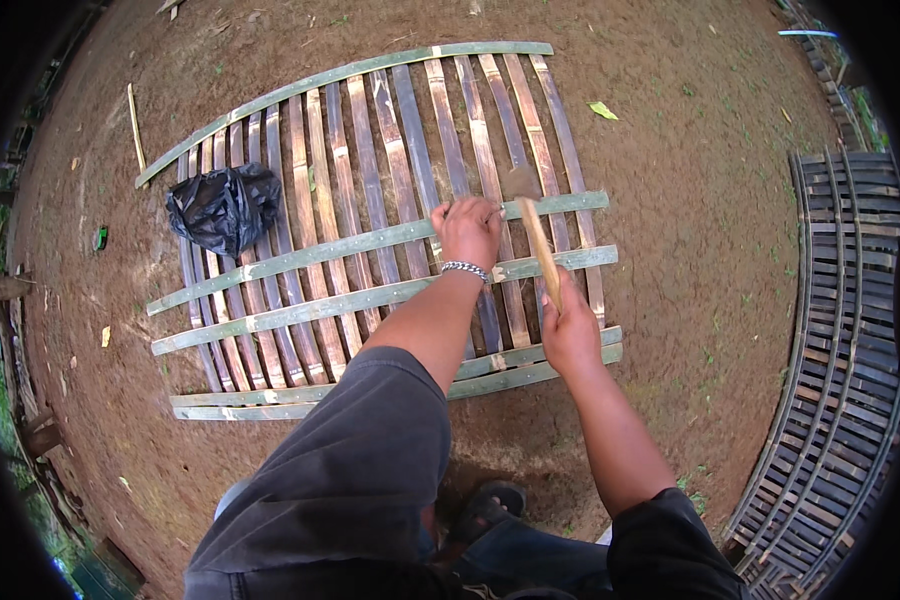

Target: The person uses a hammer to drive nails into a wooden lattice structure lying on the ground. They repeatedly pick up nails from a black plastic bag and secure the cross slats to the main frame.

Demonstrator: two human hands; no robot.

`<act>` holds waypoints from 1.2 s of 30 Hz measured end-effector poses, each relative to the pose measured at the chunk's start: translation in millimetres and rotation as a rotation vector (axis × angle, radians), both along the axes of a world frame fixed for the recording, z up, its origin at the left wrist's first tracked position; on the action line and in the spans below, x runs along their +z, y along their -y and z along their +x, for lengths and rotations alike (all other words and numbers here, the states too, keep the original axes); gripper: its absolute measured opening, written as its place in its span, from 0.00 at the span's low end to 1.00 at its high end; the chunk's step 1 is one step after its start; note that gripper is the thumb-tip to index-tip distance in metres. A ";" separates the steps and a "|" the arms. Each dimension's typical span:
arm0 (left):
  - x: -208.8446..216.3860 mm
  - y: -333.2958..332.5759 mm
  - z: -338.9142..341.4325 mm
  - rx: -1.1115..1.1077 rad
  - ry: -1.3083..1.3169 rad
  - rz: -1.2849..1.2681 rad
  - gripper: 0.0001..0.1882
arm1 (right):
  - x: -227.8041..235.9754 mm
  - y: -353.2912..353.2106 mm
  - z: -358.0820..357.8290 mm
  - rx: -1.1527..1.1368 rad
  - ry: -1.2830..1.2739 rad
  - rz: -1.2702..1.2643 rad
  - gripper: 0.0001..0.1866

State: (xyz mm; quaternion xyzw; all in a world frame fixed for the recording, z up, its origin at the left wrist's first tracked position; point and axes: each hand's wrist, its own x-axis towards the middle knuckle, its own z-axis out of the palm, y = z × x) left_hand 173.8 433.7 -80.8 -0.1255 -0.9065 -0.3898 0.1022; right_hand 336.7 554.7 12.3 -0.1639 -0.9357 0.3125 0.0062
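A slatted bamboo panel [365, 165] lies on the ground, its dark slats crossed by long green bamboo strips [360, 243]. My left hand [467, 232] rests on one of these strips, right of the panel's middle. Its fingers are curled and pressed together; whatever they pinch is too small to make out. In my right hand [572, 328] is the wooden handle of a hammer [538, 238]. The hammer's head is over the same strip, just right of my left fingertips.
A black plastic bag [224, 208] lies on the panel's left side. Another slatted panel [838, 330] lies on the far right. Brown bare soil [690, 200] surrounds the work, with a thin stick [136, 125] at the left. My sandalled foot [490, 505] is near the panel's lower edge.
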 end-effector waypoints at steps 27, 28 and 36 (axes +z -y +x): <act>1.6 -1.8 0.4 -0.021 0.039 0.006 0.03 | 4.3 -9.3 -4.2 -0.077 0.108 -0.068 0.27; 1.7 -1.3 1.7 -0.027 0.048 0.005 0.03 | 8.0 -8.6 -3.1 -0.097 0.055 -0.083 0.27; 12.7 23.8 -23.6 0.050 0.103 -0.075 0.15 | 29.5 -6.4 8.0 -0.143 0.008 -0.154 0.27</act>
